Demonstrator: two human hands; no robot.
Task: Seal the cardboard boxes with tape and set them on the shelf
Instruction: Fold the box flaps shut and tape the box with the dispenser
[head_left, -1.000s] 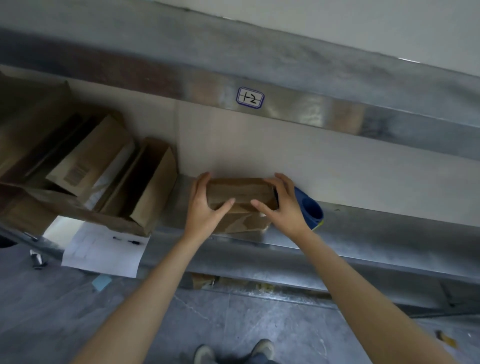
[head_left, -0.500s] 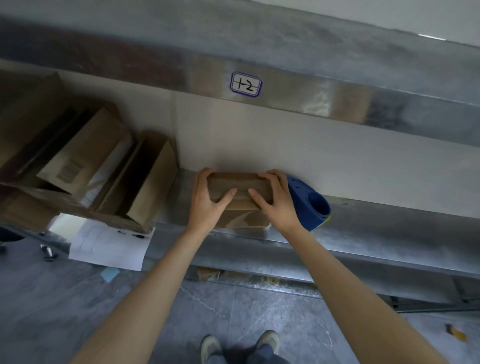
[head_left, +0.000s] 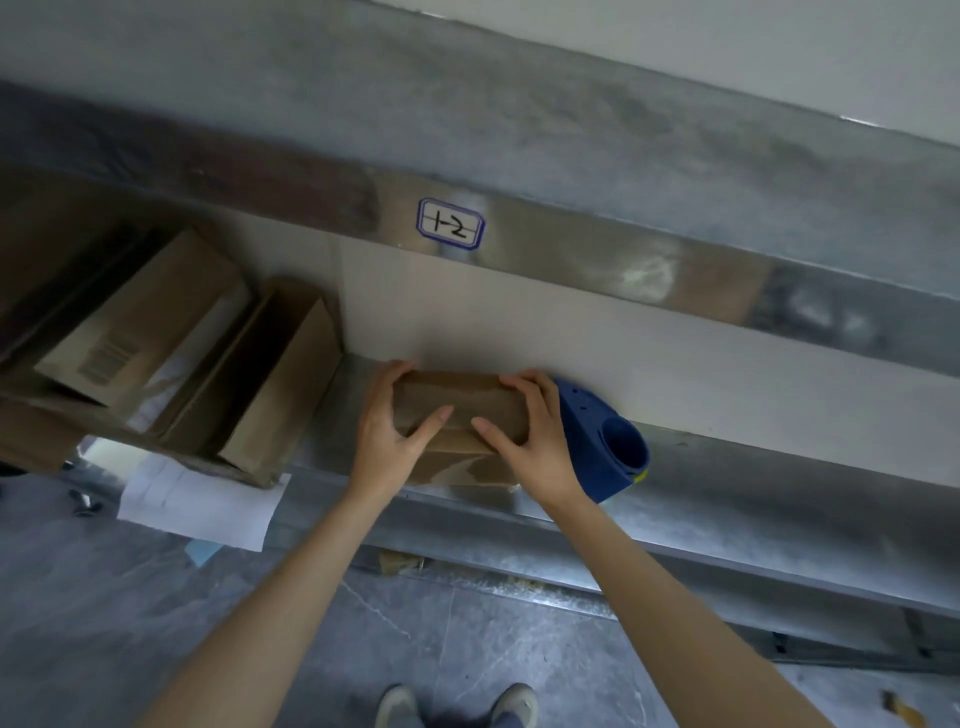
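Left hand (head_left: 387, 434) and right hand (head_left: 535, 441) grip opposite ends of a small brown taped cardboard box (head_left: 460, 415) on the grey metal shelf (head_left: 753, 488), below a label (head_left: 450, 224) reading "1-2".

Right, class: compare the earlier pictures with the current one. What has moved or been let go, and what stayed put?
Little changed. The left hand and right hand keep gripping the small cardboard box on the shelf, seemingly nudging it slightly back toward the wall; nothing was let go. More of the blue tape dispenser now shows beside the right hand. The open cartons, paper sheet and label stayed put.
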